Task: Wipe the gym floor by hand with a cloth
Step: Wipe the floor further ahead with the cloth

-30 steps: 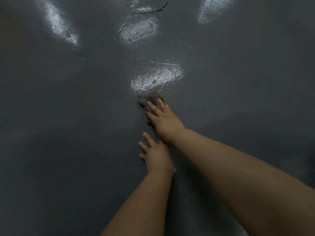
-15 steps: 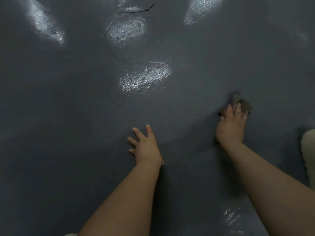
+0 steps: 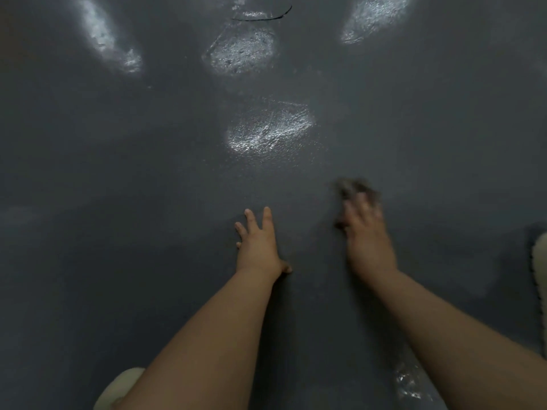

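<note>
The dark grey gym floor (image 3: 148, 202) fills the view, with shiny light patches on it. My right hand (image 3: 367, 232) lies flat on a small dark cloth (image 3: 355, 186), pressing it to the floor; the hand and cloth are blurred by motion. Only the cloth's far edge shows past my fingertips. My left hand (image 3: 257, 241) rests flat on the floor to the left of it, fingers spread and holding nothing.
A thin dark curved mark (image 3: 260, 16) lies on the floor at the top. Pale cream shapes show at the right edge (image 3: 540, 261) and the bottom left (image 3: 118, 389). A wet glint (image 3: 408, 383) sits beside my right forearm.
My right hand swept the cloth from the centre out to the right, then back leftward toward my left hand. My left hand stayed planted on the floor.
</note>
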Action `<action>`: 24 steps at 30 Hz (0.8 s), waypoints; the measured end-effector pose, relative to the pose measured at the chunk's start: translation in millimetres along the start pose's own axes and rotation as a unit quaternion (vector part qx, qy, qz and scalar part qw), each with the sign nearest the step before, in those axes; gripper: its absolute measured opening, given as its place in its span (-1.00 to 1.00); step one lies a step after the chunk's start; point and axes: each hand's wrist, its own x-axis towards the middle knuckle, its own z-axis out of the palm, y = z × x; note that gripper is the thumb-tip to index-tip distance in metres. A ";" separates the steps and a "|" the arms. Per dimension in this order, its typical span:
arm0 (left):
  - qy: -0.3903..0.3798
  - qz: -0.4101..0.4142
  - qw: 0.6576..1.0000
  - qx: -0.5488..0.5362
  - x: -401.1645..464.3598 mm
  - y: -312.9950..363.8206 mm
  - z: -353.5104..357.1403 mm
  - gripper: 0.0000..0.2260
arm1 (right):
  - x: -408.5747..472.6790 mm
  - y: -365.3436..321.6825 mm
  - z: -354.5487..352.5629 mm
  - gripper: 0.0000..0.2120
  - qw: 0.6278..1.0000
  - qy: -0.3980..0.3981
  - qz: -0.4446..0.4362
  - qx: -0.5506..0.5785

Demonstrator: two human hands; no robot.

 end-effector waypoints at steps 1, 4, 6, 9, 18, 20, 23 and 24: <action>0.000 0.008 1.000 -0.009 -0.9 -2.9 -1.4 0.09 | -1.1 4.9 -3.4 -0.51 0.998 0.010 0.066 0.023; -0.009 0.042 0.999 -0.009 -4.2 -20.6 -10.0 -0.03 | -9.9 -6.2 -3.5 -0.51 0.983 0.038 0.167 0.059; -0.031 0.071 0.997 0.028 -7.2 -36.5 -19.2 -0.10 | -13.7 -31.5 10.3 -0.51 0.981 0.022 0.182 0.064; -0.072 0.094 0.988 0.102 -10.6 -54.0 -38.3 -0.20 | -27.7 -85.0 34.9 -0.50 0.997 0.008 0.046 0.063; -0.106 0.197 0.938 0.264 -35.8 -101.0 -118.4 -0.29 | -20.5 -130.6 38.0 -0.59 0.966 -0.105 -0.237 -0.027; -0.087 0.194 0.946 0.245 -36.5 -119.8 -119.8 -0.26 | -1.8 -112.8 29.0 -0.55 0.990 -0.067 -0.121 -0.016; -0.050 0.178 0.965 0.184 -38.6 -145.0 -104.5 -0.23 | 12.8 -109.1 19.0 -0.47 0.996 -0.064 0.056 0.010; -0.036 0.169 0.971 0.167 -37.9 -152.0 -96.4 -0.23 | 14.2 -116.3 20.7 -0.45 0.995 -0.062 0.080 0.010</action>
